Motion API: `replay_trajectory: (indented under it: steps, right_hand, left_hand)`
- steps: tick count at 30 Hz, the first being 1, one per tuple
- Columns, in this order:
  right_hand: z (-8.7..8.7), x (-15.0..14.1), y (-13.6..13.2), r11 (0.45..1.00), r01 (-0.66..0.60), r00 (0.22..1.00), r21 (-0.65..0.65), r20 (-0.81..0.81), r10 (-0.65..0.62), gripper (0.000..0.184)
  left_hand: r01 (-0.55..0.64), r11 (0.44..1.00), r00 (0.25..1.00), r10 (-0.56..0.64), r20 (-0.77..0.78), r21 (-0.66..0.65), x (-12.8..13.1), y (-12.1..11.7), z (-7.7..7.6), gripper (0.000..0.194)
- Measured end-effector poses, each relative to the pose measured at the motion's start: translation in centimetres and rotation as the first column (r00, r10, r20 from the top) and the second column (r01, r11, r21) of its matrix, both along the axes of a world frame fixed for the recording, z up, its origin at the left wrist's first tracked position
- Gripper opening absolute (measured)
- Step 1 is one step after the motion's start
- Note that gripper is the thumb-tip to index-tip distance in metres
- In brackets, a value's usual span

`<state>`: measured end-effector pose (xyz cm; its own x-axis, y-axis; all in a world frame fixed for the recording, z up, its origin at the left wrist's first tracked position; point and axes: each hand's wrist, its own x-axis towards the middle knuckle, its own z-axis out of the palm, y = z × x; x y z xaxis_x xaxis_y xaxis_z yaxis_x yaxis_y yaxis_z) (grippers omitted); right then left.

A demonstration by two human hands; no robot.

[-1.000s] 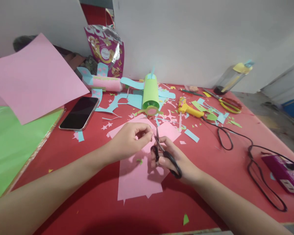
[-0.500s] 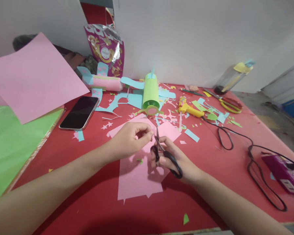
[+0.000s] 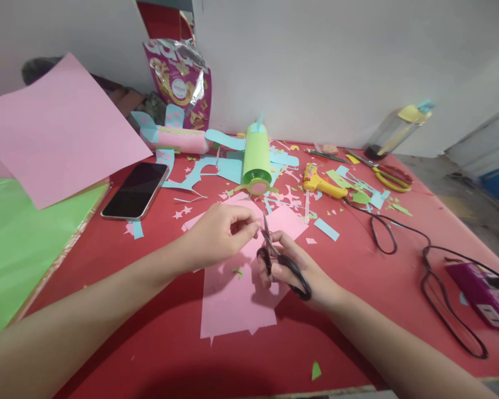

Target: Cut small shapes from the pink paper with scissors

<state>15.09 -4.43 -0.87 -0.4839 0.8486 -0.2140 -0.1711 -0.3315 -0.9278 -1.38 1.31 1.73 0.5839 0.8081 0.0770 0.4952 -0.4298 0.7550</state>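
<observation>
My right hand (image 3: 299,269) has its thumb and fingers in the black handles of a pair of scissors (image 3: 270,241), whose blades point up and away from me. Close to the left of the blades, my left hand (image 3: 230,233) pinches thumb and forefinger together. Whatever sits in that pinch is too small to make out. Beneath both hands lie pink paper sheets (image 3: 237,310) with notched edges, and a small green scrap (image 3: 238,272) rests on top. Just beyond the hands lies a green paper-covered cylinder (image 3: 256,155) with a pink disc on its near end.
A phone (image 3: 136,191) lies left, near a large pink sheet (image 3: 66,133) and a green sheet (image 3: 29,244). Behind are a pink paper tube (image 3: 181,140) and a snack bag (image 3: 181,83). Rightward lie a yellow glue gun (image 3: 324,185), more scissors (image 3: 391,174), a bottle (image 3: 397,133) and a purple power strip (image 3: 482,293).
The scissors' tips have shifted very slightly left and down. My left hand keeps its pinch in nearly the same place.
</observation>
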Motion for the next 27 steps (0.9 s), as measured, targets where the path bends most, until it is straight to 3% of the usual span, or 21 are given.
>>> replay_trajectory:
  steps: [19, 27]
  right_hand:
    - [-0.34, 0.07, -0.02, 1.0, -0.018, 0.998, 0.007, 0.066, 0.017, 0.037]
    - [-0.23, 0.18, 0.05, 0.999, -0.038, 0.996, -0.013, 0.076, 0.039, 0.038]
  left_hand:
    - [0.011, 1.0, 1.0, -0.011, -0.013, 0.025, -0.34, 0.15, 0.2, 0.025]
    - [-0.004, 0.999, 0.996, 0.0, -0.086, -0.047, -0.54, 0.4, 0.11, 0.026]
